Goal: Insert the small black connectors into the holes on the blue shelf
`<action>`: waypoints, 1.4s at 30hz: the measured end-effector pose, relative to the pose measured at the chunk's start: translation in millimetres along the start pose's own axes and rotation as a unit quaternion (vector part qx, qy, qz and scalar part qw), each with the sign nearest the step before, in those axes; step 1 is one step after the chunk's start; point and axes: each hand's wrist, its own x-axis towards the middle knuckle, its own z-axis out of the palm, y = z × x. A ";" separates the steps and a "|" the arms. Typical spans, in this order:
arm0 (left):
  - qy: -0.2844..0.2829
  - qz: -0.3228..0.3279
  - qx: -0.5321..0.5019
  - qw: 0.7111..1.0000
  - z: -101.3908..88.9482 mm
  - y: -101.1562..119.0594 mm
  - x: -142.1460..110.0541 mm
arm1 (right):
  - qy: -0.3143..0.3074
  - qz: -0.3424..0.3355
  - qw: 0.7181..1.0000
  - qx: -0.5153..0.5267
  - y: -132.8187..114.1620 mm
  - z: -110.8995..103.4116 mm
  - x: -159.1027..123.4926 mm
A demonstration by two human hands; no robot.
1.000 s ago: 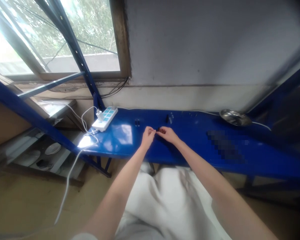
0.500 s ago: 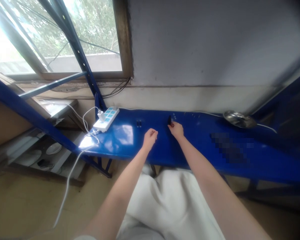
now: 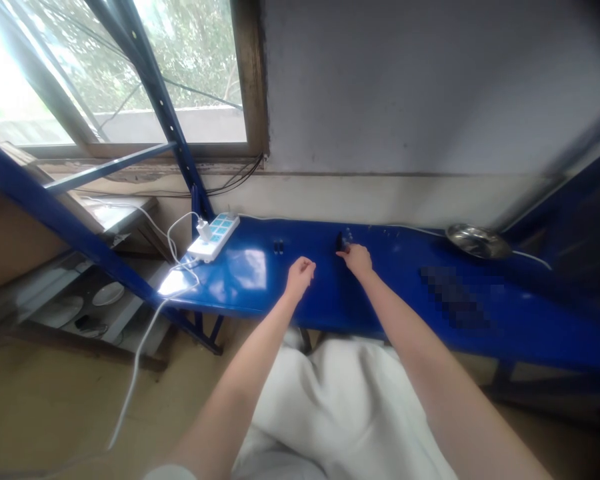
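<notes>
My left hand [image 3: 300,275] rests on the blue shelf board [image 3: 390,293] with its fingers curled into a loose fist; what it holds, if anything, is hidden. My right hand [image 3: 356,257] reaches further back, its fingertips pinched at a small black part [image 3: 339,241] that stands beside a few tiny clear pieces [image 3: 349,233]. Two small black parts [image 3: 278,247] sit apart to the left of my hands.
A white power strip [image 3: 213,237] with a plugged charger and white cables lies at the board's left end. A metal dish [image 3: 478,241] sits at the far right. Blue rack struts [image 3: 150,87] cross the window. Plates [image 3: 106,293] lie on a lower shelf at left.
My right hand has left my left hand and moved back to the small black part near the wall. My left hand stays nearly where it was, curled.
</notes>
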 end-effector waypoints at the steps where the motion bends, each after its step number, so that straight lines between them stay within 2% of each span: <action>1: -0.001 0.001 0.001 1.000 -0.2 0.4 -0.1 | 0.003 0.004 1.000 0.000 1.0 -1.3 -2.1; 8: -0.001 -0.004 -0.003 1.000 -0.5 0.7 0.6 | 0.000 0.049 0.999 0.003 1.5 -8.6 -9.0; 14: -0.001 0.002 -0.003 1.000 -0.6 -0.5 0.9 | 0.003 0.050 0.999 0.003 4.0 -7.9 -6.9; 23: -0.005 -0.001 0.014 1.000 -0.7 0.3 0.1 | -0.034 0.060 0.997 0.020 10.3 -9.9 -4.1; 25: 0.008 0.012 0.034 0.999 0.5 1.8 -0.9 | -0.026 0.056 0.997 0.038 9.7 -13.2 -12.6; 28: 0.051 0.072 0.089 0.992 2.7 6.6 -8.3 | 0.002 0.067 0.994 0.085 3.3 -21.7 -37.8; 31: 0.036 0.132 0.169 0.976 0.4 10.0 -23.7 | 0.017 0.074 0.985 0.156 -7.3 -32.3 -72.0; 34: -0.001 0.171 0.255 0.952 -13.6 11.5 -39.1 | 0.027 0.056 0.970 0.237 -16.0 -40.1 -103.8; 37: 0.026 0.204 0.323 0.924 -39.8 21.6 -40.4 | 0.015 0.042 0.951 0.307 -19.3 -43.1 -122.6; 42: 0.059 0.241 0.405 0.880 -79.0 65.7 -2.4 | 0.000 0.017 0.943 0.333 -19.5 -42.6 -121.7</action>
